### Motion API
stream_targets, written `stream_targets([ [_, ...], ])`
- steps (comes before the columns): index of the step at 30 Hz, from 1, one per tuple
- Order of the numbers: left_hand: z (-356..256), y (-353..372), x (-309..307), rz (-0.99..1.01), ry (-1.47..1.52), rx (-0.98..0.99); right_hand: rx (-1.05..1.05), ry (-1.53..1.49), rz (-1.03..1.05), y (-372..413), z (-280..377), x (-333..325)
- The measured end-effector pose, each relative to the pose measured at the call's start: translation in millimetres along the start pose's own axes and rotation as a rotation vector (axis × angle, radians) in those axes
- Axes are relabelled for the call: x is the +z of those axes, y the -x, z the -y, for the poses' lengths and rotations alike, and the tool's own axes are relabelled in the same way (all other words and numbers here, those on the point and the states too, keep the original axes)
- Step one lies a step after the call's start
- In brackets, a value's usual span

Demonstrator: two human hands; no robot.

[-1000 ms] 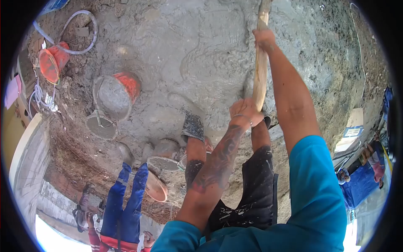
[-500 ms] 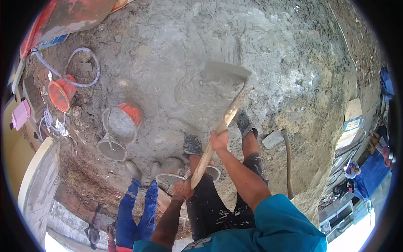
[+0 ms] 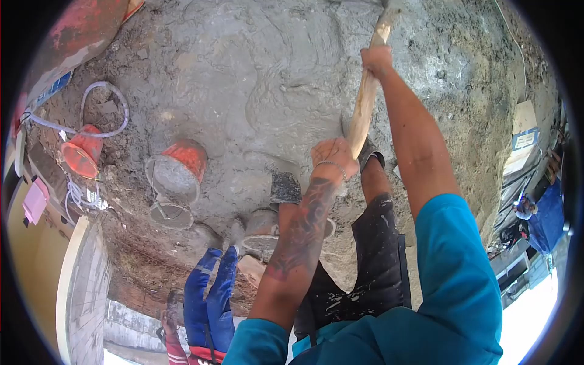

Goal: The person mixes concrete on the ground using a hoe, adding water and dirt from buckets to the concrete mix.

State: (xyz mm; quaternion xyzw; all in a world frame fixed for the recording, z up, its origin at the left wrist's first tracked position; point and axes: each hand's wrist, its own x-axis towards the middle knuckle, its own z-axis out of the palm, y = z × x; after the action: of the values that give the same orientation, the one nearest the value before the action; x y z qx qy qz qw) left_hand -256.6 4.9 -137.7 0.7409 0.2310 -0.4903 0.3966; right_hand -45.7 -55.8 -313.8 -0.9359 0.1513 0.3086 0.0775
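Both of my hands grip a long wooden handle (image 3: 365, 106) that slants up and away over wet grey mortar (image 3: 274, 91). My left hand (image 3: 334, 156) is wrapped round its near end, in front of my legs. Farther up the shaft, my right hand (image 3: 377, 59) is closed round the wood, with that arm stretched out. The tool's blade is out of sight past the top edge of the view. My boots stand in the mortar just below the handle.
Mortar-caked buckets (image 3: 176, 173) stand to the left, near an orange bucket (image 3: 84, 152) and a coiled hose (image 3: 125, 106). A co-worker in blue trousers (image 3: 210, 292) stands at the lower left. Cardboard (image 3: 524, 118) and a blue tarp (image 3: 547, 219) lie at the right.
Both hands have moved forward and to the right with the handle. The blade, earlier lying in the mortar, has left the view. The arms now reach farther out.
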Motion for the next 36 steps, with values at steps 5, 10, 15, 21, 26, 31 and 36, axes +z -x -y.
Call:
stream_targets([
  [5, 108, 70, 57, 0.019, -0.137, 0.054, 0.242, -0.115, 0.167, 140, -32, 37],
  [10, 164, 182, 100, 0.098, -0.185, -0.186, 0.185, -0.344, 0.318, 265, -125, 115],
  [15, 144, 191, 155, -0.074, -0.189, -0.088, 0.162, -0.468, 0.301, 272, -144, 34],
  [21, -26, -43, 54, -0.313, -0.086, 0.106, -0.138, -0.135, -0.187, -26, -76, -44],
  [26, -87, -63, 46, -0.364, -0.047, 0.209, -0.069, -0.046, 0.09, -108, -70, -64],
  [31, -19, 25, 60, -0.059, -0.132, 0.121, 0.122, 0.054, -0.022, 13, -98, -14],
  [36, 84, 117, 85, -0.002, -0.116, 0.062, 0.386, -0.141, 0.226, 143, -109, 51],
])
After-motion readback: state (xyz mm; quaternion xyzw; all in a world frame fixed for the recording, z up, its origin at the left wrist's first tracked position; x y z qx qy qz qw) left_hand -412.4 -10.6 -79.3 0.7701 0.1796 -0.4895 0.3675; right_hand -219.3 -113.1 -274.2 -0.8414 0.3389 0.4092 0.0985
